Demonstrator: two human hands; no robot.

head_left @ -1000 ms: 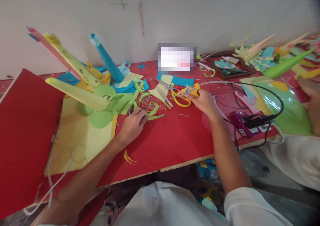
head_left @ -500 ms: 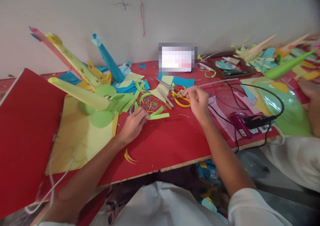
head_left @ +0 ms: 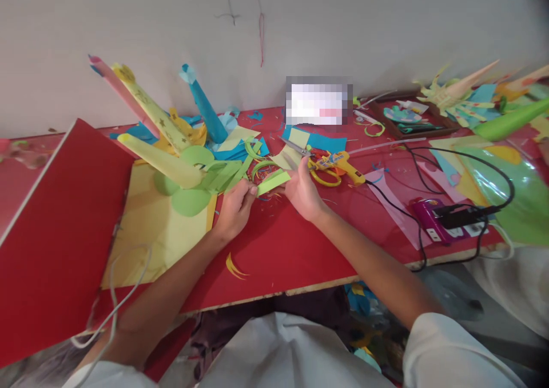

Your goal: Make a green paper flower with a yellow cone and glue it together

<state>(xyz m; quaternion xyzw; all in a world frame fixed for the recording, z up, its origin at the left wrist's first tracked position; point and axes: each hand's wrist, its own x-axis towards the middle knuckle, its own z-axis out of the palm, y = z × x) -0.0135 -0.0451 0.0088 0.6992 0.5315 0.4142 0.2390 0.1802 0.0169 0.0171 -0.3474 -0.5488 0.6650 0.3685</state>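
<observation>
My left hand (head_left: 237,206) is closed, pinching the left end of a light green paper strip (head_left: 274,183). Close by the strip's other end, my right hand (head_left: 305,194) has its thumb raised apart from its fingers; the fingertips are partly hidden. Behind it a yellow glue gun (head_left: 346,166) lies on the red tabletop (head_left: 274,245). Scissors with yellow handles (head_left: 328,177) lie against the gun. To the left, more green strips (head_left: 225,176) join a green petal-shaped paper base (head_left: 191,202) with a pale yellow paper cone (head_left: 160,162) on it.
Blue (head_left: 210,107) and star-patterned yellow paper cones (head_left: 154,113) stand at the back left. A purple power box (head_left: 433,219) with black cables sits at right. A red board (head_left: 64,250) rises at left. A blurred-out screen (head_left: 317,105) leans near the wall.
My right hand has left the glue gun and moved left to the green strip's free end. My left hand has lifted and tilted the strip. The view has shifted slightly left.
</observation>
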